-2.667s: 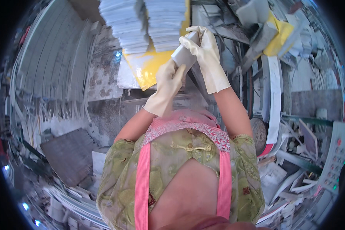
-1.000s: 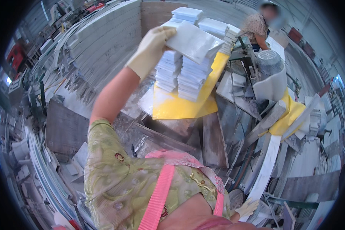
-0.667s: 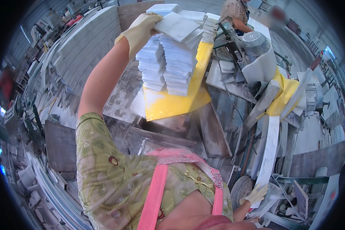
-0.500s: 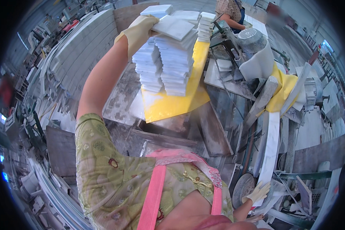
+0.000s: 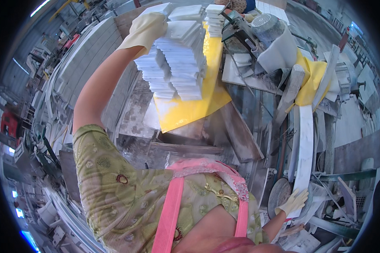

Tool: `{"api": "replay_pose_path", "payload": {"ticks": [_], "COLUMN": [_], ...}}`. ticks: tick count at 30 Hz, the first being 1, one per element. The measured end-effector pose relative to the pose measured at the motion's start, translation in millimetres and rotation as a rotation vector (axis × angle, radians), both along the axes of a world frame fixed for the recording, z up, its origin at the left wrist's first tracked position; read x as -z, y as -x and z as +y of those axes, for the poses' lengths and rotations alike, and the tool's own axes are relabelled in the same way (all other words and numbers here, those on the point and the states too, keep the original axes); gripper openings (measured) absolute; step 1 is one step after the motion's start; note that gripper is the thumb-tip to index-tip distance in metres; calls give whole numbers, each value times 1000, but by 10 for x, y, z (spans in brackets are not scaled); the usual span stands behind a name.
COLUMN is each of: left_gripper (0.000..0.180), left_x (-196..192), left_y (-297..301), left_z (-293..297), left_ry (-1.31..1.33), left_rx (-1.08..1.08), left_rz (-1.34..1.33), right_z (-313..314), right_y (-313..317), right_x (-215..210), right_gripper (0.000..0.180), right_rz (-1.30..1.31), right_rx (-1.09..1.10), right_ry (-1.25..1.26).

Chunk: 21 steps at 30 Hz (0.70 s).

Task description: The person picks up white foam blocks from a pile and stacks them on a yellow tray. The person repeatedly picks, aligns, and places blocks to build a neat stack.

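My left hand (image 5: 147, 29), in a pale rubber glove, is at the top left of a tall stack of white stone tiles (image 5: 185, 55). Its fingers curl down beside the top tiles, and their tips are hidden. Off to the right, my gloved right hand (image 5: 293, 201) lies with fingers spread on the near end of a long white marble strip (image 5: 305, 147). The strip runs away from me toward a yellow cloth (image 5: 311, 80) draped over a machine. A yellow sheet (image 5: 177, 114) lies under the tile stack.
A round grey disc (image 5: 279, 198) sits beside my right hand. An electric motor (image 5: 268, 25) stands right of the stack. Long stacked slabs (image 5: 86, 55) form a wall at the left. A wooden board (image 5: 240, 133) slants below the sheet. Another person (image 5: 236, 6) is at the far edge.
The tile my left hand held tilted over the stack no longer sticks out; the hand has shifted left. My view has turned slightly. My right hand stays on the marble strip.
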<state>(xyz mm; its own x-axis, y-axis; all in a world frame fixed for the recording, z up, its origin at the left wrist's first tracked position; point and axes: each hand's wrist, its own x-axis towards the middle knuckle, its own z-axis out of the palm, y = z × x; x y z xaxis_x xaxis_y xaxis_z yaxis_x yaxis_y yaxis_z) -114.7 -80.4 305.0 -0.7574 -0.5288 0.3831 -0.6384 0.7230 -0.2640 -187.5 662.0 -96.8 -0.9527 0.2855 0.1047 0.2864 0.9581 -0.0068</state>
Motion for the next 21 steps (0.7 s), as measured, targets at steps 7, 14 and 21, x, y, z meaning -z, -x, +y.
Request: {"api": "replay_pose_path", "payload": {"ticks": [7, 14, 21], "left_gripper": [37, 42, 32], "left_x": [-4, 528, 1727], "left_y": [-43, -323, 55], "left_z": [264, 1696, 2669], "left_ry": [206, -692, -1138], "left_rx": [360, 716, 928], "left_rz": [61, 373, -12], "right_z": [-35, 539, 715], "right_y": [-264, -445, -657], "right_x": [296, -73, -374], "right_gripper": [65, 108, 120], "right_rz": [292, 240, -202], "right_rx": [-302, -138, -82], "right_ry": [558, 231, 189]}}
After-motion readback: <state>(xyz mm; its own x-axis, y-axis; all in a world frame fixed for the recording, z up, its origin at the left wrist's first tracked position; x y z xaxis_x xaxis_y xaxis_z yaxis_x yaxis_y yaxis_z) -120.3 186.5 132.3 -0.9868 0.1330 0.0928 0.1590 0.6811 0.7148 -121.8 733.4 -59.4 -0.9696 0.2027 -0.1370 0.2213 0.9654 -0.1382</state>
